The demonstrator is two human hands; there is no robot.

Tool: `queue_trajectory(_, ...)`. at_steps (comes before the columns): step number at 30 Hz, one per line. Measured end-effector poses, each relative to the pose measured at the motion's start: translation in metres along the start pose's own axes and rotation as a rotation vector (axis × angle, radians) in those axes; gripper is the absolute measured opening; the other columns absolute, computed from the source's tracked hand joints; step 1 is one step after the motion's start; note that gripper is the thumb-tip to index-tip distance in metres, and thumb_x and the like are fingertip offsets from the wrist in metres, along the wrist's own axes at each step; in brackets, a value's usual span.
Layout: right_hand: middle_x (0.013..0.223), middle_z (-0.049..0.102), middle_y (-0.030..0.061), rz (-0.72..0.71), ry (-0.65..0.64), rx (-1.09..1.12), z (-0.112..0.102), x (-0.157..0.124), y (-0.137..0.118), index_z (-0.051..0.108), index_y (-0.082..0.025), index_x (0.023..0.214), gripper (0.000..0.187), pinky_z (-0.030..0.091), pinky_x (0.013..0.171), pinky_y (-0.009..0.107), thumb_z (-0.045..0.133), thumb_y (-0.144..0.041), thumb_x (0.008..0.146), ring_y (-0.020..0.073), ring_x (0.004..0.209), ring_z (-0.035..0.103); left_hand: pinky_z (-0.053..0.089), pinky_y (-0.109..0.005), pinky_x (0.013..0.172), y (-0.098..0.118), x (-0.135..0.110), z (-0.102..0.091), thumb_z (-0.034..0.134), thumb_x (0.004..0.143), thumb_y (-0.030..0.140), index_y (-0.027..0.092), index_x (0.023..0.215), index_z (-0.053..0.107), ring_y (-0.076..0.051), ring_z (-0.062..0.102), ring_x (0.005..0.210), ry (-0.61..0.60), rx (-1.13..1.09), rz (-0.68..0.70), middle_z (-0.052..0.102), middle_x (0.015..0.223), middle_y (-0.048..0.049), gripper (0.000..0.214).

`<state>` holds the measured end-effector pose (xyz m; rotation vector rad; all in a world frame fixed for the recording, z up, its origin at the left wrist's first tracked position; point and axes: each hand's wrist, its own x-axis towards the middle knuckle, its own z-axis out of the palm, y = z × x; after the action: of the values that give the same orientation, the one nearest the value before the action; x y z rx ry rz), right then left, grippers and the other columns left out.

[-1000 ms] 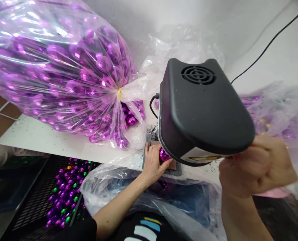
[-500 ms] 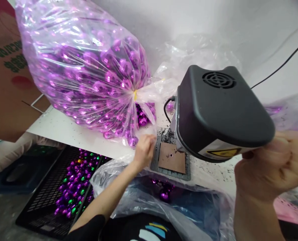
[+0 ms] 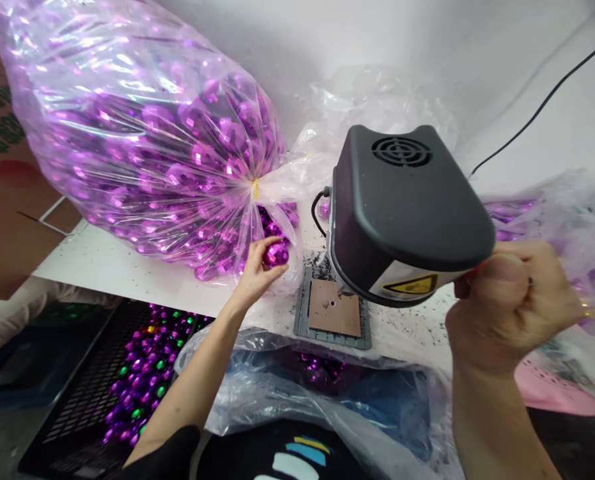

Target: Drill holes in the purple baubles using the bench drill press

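Note:
Between the fingertips of my left hand (image 3: 252, 270) is a shiny purple faceted ball (image 3: 276, 254). This hand is in front of a loose pile of similar balls (image 3: 272, 223) in clear plastic, below a big tied bag (image 3: 152, 153) of purple balls. My right hand (image 3: 507, 310) is closed in a fist at the right front corner of a black machine head (image 3: 417, 200) with a round vent and a warning label. Whatever it grips is hidden. Under the machine lies a brown square plate (image 3: 335, 313) with a small hole, on a grey base (image 3: 302, 330).
Dark shavings (image 3: 320, 267) litter the white table. A black crate (image 3: 67, 393) of purple and green balls stands lower left, beside a cardboard box (image 3: 7, 220). Clear plastic sheeting (image 3: 257, 387) hangs over the front edge. More bagged purple balls (image 3: 512, 220) lie at right.
My left hand has moved left and up from beside the brown plate and now holds a purple ball. My right hand stays closed by the machine. The whole view has shifted slightly.

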<state>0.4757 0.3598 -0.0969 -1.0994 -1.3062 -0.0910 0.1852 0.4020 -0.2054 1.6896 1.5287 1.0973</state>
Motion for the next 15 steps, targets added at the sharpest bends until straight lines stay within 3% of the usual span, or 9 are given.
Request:
queue_trajectory(3, 0.052, 0.04, -0.0053, -0.005, 0.02, -0.012, 0.004, 0.003, 0.0, 0.063, -0.015, 0.07, 0.041, 0.029, 0.049, 0.018, 0.055, -0.045, 0.096, 0.002, 0.048, 0.039, 0.057, -0.033, 0.08, 0.014, -0.038, 0.009, 0.059, 0.095, 0.045, 0.03, 0.14, 0.056, -0.023, 0.067, 0.102, -0.316, -0.336, -0.164, 0.066, 0.125, -0.0079, 0.047)
queue_trajectory(5, 0.052, 0.038, -0.0053, -0.016, 0.028, -0.021, 0.007, 0.007, 0.0, 0.063, -0.014, 0.07, 0.043, 0.029, 0.05, 0.018, 0.053, -0.046, 0.097, 0.0019, 0.05, 0.038, 0.057, -0.032, 0.081, 0.019, -0.054, 0.026, 0.054, 0.098, 0.048, 0.028, 0.137, 0.058, -0.023, 0.067, 0.103, -0.402, -0.375, -0.189, 0.069, 0.12, -0.0066, 0.044)
queue_trajectory(10, 0.056, 0.042, -0.005, -0.015, -0.036, 0.028, 0.014, 0.02, 0.002, 0.063, -0.014, 0.071, 0.047, 0.029, 0.049, 0.017, 0.049, -0.049, 0.099, 0.0019, 0.051, 0.039, 0.052, -0.043, 0.101, 0.019, -0.06, 0.067, 0.073, 0.086, 0.04, 0.02, 0.129, 0.059, -0.026, 0.065, 0.111, -0.298, -0.114, -0.094, 0.07, 0.117, -0.0086, 0.049)
queue_trajectory(15, 0.056, 0.038, -0.0051, 0.005, -0.051, 0.059, 0.016, 0.026, 0.003, 0.061, -0.014, 0.07, 0.048, 0.027, 0.051, 0.018, 0.051, -0.051, 0.098, 0.002, 0.053, 0.037, 0.05, -0.05, 0.102, 0.017, -0.058, 0.083, 0.076, 0.083, 0.036, 0.02, 0.12, 0.065, -0.032, 0.061, 0.117, -0.209, 0.169, 0.108, 0.069, 0.117, -0.0115, 0.042)
